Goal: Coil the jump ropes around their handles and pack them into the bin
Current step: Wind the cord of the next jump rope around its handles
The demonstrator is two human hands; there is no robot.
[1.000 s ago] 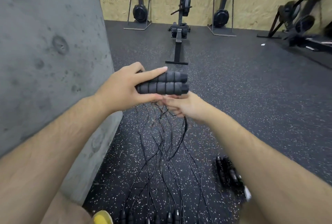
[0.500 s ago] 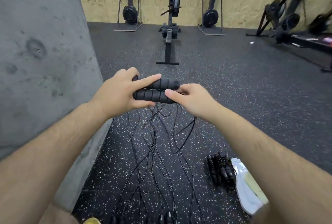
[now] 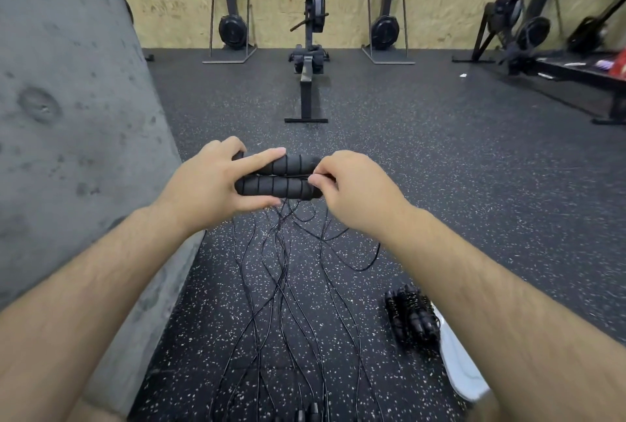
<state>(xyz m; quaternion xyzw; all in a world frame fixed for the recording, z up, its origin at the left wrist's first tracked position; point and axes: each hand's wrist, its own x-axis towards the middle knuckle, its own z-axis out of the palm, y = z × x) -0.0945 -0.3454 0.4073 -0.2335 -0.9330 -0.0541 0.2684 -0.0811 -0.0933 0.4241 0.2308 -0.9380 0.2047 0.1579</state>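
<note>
Speckled black rubber gym floor, and above it, near the grey concrete wall, the person's got two black ribbed foam handles side by side. Left hand wraps them, index finger straight along the top one. Right hand has slid off the lower handle to the right ends, pinching thin black cord. Coiled black rope bundle sits on the floor to the person's right; white object beside it is half hidden by the forearm, can't tell what.

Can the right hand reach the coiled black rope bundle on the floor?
Probably yes: the coiled black rope bundle lies uncovered, though the right hand pinches cord at the black foam handles.
</note>
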